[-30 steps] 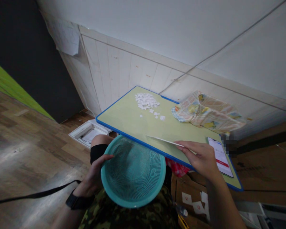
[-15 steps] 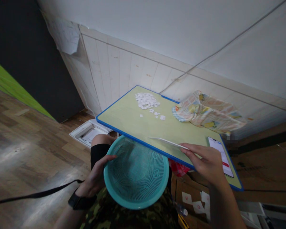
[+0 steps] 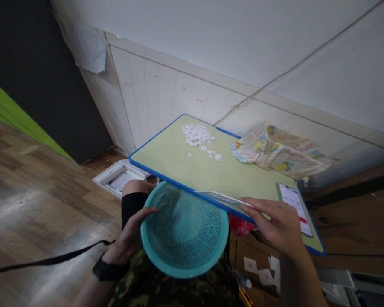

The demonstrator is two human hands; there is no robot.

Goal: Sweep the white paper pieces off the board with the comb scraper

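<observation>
My left hand [image 3: 131, 234] grips the left rim of a teal mesh basket [image 3: 184, 232], held in my lap just below the near edge of a small green table with a blue border [image 3: 166, 160]. My right hand [image 3: 277, 221] pinches a thin flat card [image 3: 222, 197] that lies at the table's near edge and juts out over the basket. A pile of small white paper pieces [image 3: 196, 135] lies at the far side of the table, apart from both hands.
A phone [image 3: 296, 208] with a lit screen lies on the table's right end, beside my right hand. A crumpled patterned cloth [image 3: 280, 151] rests at the back right. A white tray [image 3: 115, 179] sits on the wooden floor. Cardboard boxes [image 3: 259, 256] stand under the table.
My right hand has slid the card toward the near edge, so it now overhangs the basket. The basket has shifted slightly right under the table edge.
</observation>
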